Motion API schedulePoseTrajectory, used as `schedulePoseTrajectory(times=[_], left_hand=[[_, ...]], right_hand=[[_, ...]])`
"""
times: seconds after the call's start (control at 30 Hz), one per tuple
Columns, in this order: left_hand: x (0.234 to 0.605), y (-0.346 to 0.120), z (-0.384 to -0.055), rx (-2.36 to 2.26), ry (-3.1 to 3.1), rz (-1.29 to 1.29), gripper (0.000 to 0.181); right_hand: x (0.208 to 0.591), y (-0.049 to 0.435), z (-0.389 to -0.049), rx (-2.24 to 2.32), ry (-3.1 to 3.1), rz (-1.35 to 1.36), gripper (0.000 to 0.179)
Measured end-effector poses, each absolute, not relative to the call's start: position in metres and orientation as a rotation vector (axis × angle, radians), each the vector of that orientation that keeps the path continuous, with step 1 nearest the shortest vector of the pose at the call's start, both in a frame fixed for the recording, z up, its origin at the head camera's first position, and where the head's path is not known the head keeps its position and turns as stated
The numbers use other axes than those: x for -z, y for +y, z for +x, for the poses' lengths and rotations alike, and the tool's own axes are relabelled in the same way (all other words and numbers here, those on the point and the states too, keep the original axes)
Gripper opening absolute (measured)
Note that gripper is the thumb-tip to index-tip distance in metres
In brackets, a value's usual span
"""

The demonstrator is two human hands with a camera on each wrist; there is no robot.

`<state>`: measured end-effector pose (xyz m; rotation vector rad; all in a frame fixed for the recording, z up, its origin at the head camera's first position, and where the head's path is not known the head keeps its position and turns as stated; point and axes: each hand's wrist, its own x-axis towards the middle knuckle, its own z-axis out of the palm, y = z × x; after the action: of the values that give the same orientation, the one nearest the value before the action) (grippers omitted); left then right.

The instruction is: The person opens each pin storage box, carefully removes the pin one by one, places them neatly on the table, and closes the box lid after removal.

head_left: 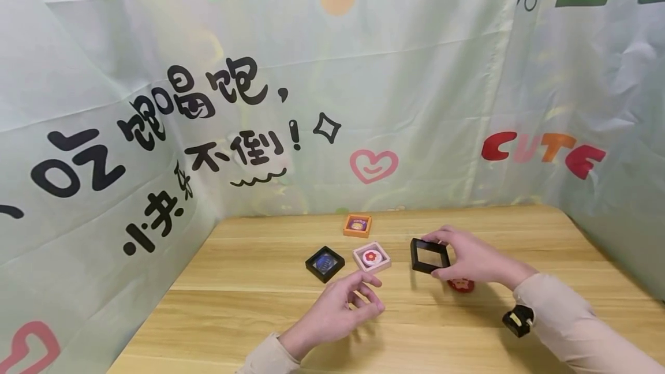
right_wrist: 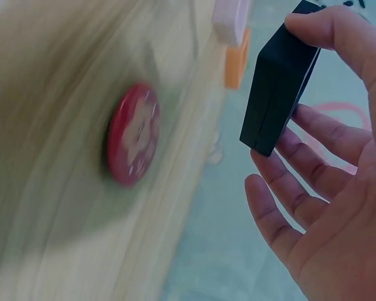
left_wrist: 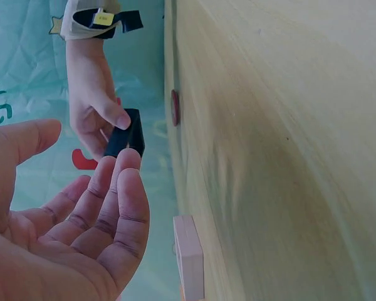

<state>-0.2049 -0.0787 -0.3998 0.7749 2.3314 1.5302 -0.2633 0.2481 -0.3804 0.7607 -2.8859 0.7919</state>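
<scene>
Between the thumb and fingers of my right hand point(head_left: 470, 255) is a black square frame point(head_left: 430, 256), held tilted above the table. Its middle looks see-through in the head view. Below that hand, a round red badge point(right_wrist: 135, 133) with a pale figure on it lies on the wood. My left hand point(head_left: 345, 307) hovers in front of the small frames, holding nothing, its fingers loosely bent. Closest to it are a pink frame point(head_left: 372, 257) around a white badge with a red flower, and a black frame point(head_left: 325, 264) with a dark blue badge inside.
An orange frame point(head_left: 357, 225) with a purple and yellow badge sits farther back on the wooden table point(head_left: 234, 305). Printed cloth point(head_left: 415, 103) hangs behind the table and along both sides. A black wrist camera point(head_left: 518, 321) is strapped to the right sleeve.
</scene>
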Motion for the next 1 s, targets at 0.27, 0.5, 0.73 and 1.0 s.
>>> schedulePoseTrajectory(times=[0.27, 0.5, 0.73, 1.0], left_hand=[[0.401, -0.078, -0.205, -1.503, 2.334, 0.781, 0.030], [0.402, -0.079, -0.206, -1.497, 2.342, 0.788, 0.029], [0.403, -0.080, -0.206, -1.494, 2.339, 0.788, 0.028], [0.404, -0.080, -0.207, -1.489, 2.340, 0.788, 0.028]], right_hand=[[0.386, 0.267, -0.279, -0.752, -2.900, 0.731, 0.074], [0.393, 0.280, -0.287, -0.750, -2.922, 0.718, 0.079], [0.393, 0.290, -0.296, -0.704, -2.972, 0.689, 0.079], [0.394, 0.302, -0.302, -0.687, -2.987, 0.671, 0.079]])
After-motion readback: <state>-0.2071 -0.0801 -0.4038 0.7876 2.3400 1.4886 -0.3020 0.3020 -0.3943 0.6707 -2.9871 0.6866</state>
